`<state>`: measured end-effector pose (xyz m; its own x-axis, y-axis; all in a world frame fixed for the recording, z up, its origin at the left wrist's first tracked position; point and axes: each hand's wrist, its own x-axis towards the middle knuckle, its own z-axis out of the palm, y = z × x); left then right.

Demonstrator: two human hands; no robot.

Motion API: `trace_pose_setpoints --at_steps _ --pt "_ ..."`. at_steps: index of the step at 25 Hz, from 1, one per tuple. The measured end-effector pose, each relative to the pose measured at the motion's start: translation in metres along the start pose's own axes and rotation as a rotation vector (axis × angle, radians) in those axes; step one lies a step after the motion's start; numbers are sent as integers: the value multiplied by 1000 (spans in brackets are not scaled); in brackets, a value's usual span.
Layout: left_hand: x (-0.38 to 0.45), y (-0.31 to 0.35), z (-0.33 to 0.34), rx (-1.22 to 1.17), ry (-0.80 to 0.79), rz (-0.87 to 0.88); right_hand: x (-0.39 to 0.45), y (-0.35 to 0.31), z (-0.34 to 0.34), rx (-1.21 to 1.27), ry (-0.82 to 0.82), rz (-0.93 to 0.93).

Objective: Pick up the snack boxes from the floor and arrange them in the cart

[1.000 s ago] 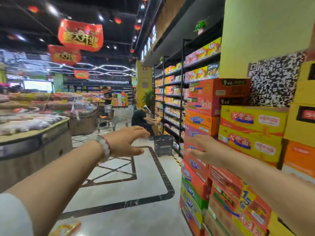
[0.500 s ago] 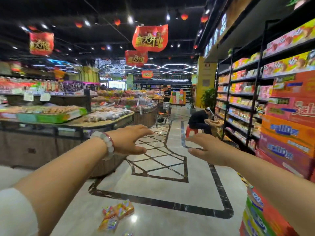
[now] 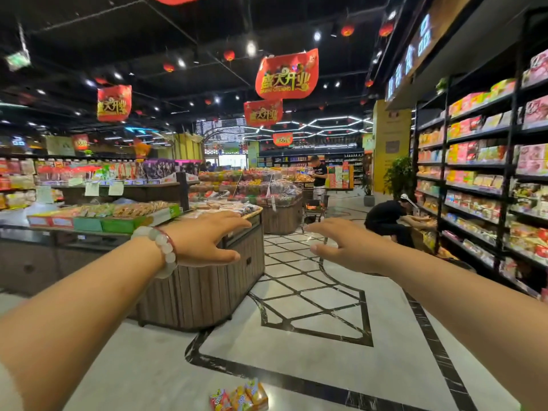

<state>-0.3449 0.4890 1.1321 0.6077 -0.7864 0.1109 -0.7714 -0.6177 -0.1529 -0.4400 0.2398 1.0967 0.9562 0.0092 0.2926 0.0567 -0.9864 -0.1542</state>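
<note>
Shelving (image 3: pixel 480 185) stacked with packaged snacks runs along the right side into the far distance, and a pale tiled floor (image 3: pixel 311 327) with dark inlaid lines spreads across the middle. On the left stands a wood-slatted display island (image 3: pixel 204 292) topped with trays of wrapped goods, with a second rounded stand (image 3: pixel 281 215) farther back. Red banners (image 3: pixel 286 74) hang from the dark ceiling. A person in black crouches (image 3: pixel 385 218) at the foot of the right shelving, and another person in black stands (image 3: pixel 319 175) far back, just behind a shopping cart (image 3: pixel 314 204) near the rounded stand.

Both forearms reach forward over the floor, held at about the same height and apart from each other. The left hand (image 3: pixel 204 240) is released, palm down, fingers straight and pointing toward the middle, with a pale beaded bracelet (image 3: pixel 163 250) around its wrist. The right hand (image 3: pixel 347 244) is likewise released, fingers extended toward the left, thumb below, holding nothing.

The snack boxes (image 3: pixel 240 397), a small cluster of orange, yellow and red packs, lie on the floor at the near bottom edge, well below the hands and touched by neither. They sit just on the near side of a dark floor line.
</note>
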Motion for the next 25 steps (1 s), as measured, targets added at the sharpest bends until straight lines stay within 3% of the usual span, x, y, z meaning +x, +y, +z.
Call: trace_pose_setpoints --at_steps 13,25 --pt "116 -58 104 -125 -66 -229 166 77 97 135 -164 -220" --pt "195 -197 306 -301 -283 -293 315 81 336 243 -370 -271"
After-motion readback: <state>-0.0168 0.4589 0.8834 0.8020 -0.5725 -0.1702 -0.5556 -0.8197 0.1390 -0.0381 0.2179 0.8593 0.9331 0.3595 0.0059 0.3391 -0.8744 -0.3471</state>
